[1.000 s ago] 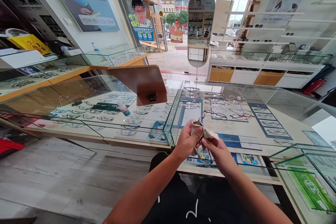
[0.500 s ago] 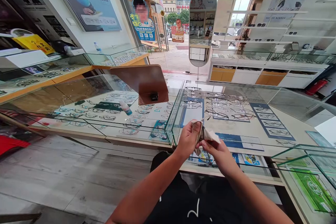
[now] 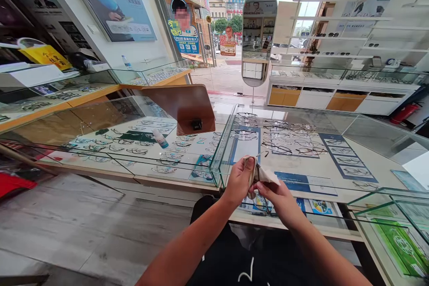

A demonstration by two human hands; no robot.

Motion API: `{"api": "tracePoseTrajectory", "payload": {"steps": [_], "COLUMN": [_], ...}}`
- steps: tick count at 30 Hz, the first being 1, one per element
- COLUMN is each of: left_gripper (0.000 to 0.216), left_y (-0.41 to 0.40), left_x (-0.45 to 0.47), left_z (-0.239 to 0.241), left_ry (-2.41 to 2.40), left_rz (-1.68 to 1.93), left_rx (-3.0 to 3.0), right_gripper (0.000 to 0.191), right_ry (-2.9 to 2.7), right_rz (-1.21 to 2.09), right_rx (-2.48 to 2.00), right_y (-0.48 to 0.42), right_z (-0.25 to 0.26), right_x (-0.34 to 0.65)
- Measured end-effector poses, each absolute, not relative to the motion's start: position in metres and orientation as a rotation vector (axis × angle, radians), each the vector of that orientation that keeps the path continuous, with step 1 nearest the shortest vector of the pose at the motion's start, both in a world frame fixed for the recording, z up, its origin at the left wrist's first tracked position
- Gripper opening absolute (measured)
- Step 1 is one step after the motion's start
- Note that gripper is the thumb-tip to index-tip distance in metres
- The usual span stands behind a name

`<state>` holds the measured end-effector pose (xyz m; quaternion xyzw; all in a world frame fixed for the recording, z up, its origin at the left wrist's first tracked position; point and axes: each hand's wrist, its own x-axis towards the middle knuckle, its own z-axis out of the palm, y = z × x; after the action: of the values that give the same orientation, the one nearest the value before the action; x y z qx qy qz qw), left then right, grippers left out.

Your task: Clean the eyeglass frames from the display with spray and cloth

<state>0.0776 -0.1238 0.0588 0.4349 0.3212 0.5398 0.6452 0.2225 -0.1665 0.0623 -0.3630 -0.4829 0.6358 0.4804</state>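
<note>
Both my hands meet in front of the glass display case (image 3: 221, 143). My left hand (image 3: 238, 179) is closed, pinching a beige cleaning cloth (image 3: 266, 173) wrapped round a pair of thin-framed glasses (image 3: 263, 154). My right hand (image 3: 279, 197) is closed on the lower part of the glasses and cloth; a dark temple arm hangs down below it. Most of the glasses are hidden by the cloth and fingers.
Rows of spectacle frames (image 3: 284, 136) lie inside the case. A small spray bottle (image 3: 160, 138) lies under the glass at left. A brown mirror back (image 3: 182, 105) stands on the counter. An oval mirror (image 3: 258, 35) and shelved counters (image 3: 335, 94) stand beyond.
My hands stay together on the cloth and glasses, shifting the cloth slightly. The view has drifted a little.
</note>
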Motion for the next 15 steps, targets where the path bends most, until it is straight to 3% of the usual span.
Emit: {"api": "tracePoseTrajectory", "payload": {"steps": [7,15], "left_gripper": [0.06,0.065], "left_y": [-0.123,-0.123], "left_x": [0.067,0.08], "left_z": [0.069,0.061], "left_ry": [0.55,0.763], "left_rz": [1.064,1.218], "left_rx": [0.98,0.951], "right_gripper": [0.044,0.046], "right_ry": [-1.059,-1.189], "right_rz": [1.55,1.57], "right_rx": [-0.911,-0.869], "right_y": [-0.16,-0.166], "right_z": [0.061,0.064], "right_x": [0.237,0.224]}}
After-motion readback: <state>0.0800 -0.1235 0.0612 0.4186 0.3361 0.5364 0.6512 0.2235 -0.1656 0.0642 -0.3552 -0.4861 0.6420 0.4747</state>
